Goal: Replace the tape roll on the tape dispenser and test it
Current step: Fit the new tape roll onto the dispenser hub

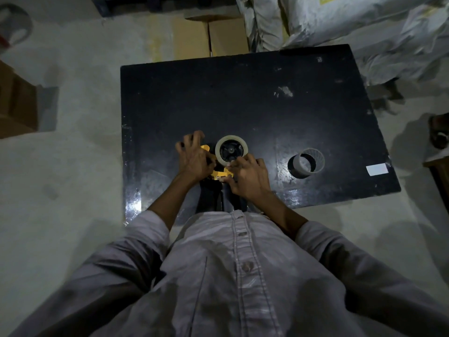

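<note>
Near edge of black table (pixel 267 98): tape dispenser (pixel 220 173) lies flat, new tape roll (pixel 231 150) on its hub. Left hand (pixel 194 159) presses the yellow frame, right hand (pixel 247 177) pinches at the roll's rim. Spent core (pixel 306 163) sits right. Probably light, rigid plastic; hold the frame, not the sticky tape.

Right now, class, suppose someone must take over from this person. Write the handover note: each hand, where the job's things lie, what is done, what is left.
Left hand: gripping the yellow tape dispenser, holding it down on the black table.
Right hand: fingertips at the near edge of the tape roll, seemingly working the tape end.
Tape roll: seated on the dispenser's hub.
Empty core: lies apart, to the right on the table.
Done: old core off, new roll mounted.
Left: thread the tape, then test it.
</note>
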The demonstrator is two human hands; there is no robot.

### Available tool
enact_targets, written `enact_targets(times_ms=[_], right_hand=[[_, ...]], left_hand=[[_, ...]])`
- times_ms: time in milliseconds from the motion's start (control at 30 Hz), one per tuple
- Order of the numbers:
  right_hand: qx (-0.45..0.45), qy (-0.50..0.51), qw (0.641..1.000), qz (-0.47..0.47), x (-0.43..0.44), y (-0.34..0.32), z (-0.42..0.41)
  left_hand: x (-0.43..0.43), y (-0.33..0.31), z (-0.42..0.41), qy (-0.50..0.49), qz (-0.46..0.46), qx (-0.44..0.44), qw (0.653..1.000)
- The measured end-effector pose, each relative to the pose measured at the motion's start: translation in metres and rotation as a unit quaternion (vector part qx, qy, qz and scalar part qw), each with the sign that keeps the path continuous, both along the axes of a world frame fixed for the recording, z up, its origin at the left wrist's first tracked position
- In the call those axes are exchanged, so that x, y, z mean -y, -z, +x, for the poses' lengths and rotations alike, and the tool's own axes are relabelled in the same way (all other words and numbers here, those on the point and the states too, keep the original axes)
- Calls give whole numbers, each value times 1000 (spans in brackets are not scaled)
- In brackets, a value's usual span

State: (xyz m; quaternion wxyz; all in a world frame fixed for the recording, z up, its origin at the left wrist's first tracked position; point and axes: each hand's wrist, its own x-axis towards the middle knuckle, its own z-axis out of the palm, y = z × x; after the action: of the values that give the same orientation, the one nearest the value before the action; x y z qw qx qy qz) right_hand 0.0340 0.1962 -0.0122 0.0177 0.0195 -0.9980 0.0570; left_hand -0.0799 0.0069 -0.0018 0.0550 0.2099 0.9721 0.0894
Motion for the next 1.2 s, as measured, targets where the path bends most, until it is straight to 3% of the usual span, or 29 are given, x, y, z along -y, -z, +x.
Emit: enact_targets(times_ms=[400, 1000, 1200], right_hand=[[12, 3, 999, 35, -1, -8, -5], [5, -13, 999, 36, -3, -8, -9], [27, -36, 999, 29, 4, -13, -11]], left_hand=[[15, 1, 1, 103, 10, -47, 994], [32, 5, 13, 105, 12, -36, 994], [46, 19, 35, 66, 74, 10, 995]])
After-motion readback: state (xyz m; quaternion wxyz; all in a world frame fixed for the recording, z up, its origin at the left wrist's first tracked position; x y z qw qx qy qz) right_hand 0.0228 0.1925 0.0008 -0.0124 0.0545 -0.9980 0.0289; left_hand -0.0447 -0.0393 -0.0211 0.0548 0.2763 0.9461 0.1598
